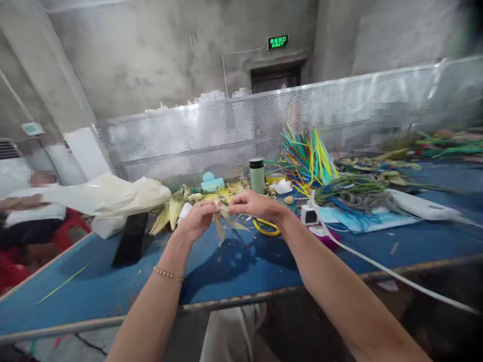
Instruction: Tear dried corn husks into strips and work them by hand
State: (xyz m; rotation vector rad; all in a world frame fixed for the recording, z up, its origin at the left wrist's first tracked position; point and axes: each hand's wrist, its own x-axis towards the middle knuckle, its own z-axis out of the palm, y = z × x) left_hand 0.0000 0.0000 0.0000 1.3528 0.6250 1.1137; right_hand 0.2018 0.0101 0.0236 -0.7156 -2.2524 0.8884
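Over the blue table (pixel 222 279), my two hands are close together at a pale, dry strip that looks like corn husk (pixel 220 230). My left hand (pixel 196 219) pinches it near its top, its fingers closed. From the right, my right hand (pixel 253 204) grips it between thumb and fingers. The loose ends of the strip hang below my fingers. Yellow-handled scissors (pixel 267 229) lie just beyond my right wrist. More dried husks (pixel 171 211) are heaped past my left hand.
A black phone (pixel 131 240) and a white plastic bag (pixel 113 195) are on the left. Behind stands a green bottle (pixel 257 178). On the right are colourful strands (pixel 313 158), a white plug (pixel 309 215), a cable (pixel 372 261) and a power strip (pixel 424 205). A person (pixel 37 201) sits far left.
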